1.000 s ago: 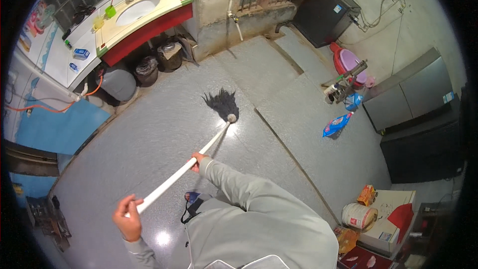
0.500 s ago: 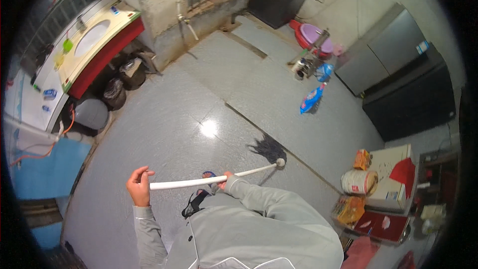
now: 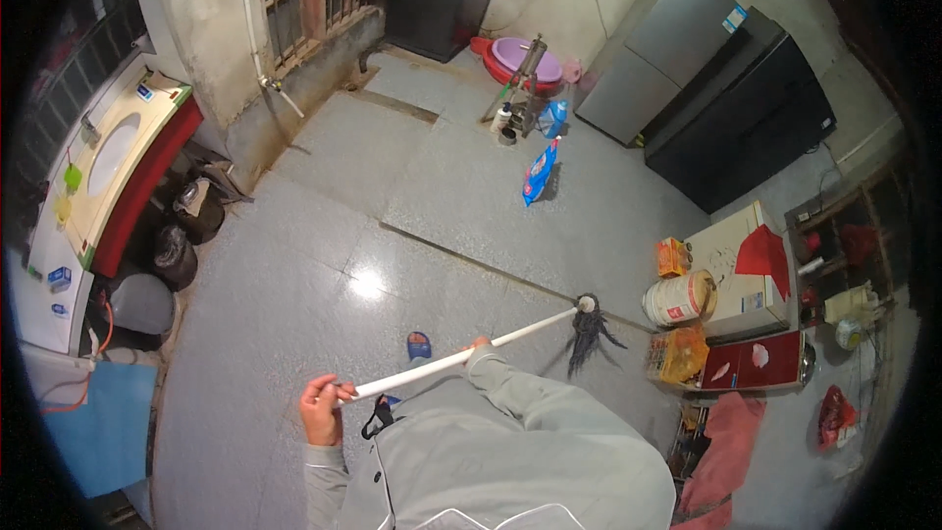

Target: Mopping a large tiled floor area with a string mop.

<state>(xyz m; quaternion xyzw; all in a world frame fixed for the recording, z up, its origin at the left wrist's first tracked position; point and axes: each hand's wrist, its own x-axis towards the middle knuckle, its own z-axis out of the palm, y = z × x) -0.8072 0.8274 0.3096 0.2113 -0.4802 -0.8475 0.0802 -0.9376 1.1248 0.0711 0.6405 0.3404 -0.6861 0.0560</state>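
Observation:
A mop with a long white handle [image 3: 422, 371] slants across in front of me. Its dark stringy head [image 3: 592, 342] rests on the grey floor to the right, the strands fanned toward me. At the handle's near end, my left hand [image 3: 322, 412] is closed with its fingers curled round the tip. Farther down the shaft my right hand [image 3: 478, 344] grips it, mostly hidden behind the grey sleeve. A blue slipper [image 3: 419, 345] shows on the floor just beyond the handle, between the two hands.
A narrow groove [image 3: 471, 260] crosses the floor. Beyond it stand a blue bag [image 3: 540, 175], a metal stand [image 3: 528, 69], basins [image 3: 546, 59] and a grey fridge [image 3: 648, 49]. Right: a white bucket [image 3: 679, 298], a red-topped box [image 3: 756, 361]. Left: a sink counter [image 3: 108, 206] and bins [image 3: 177, 257].
The mop head has swung right, its strands now trailing toward me instead of left. My left hand has moved right and slightly nearer with the handle end. The view has turned rightward.

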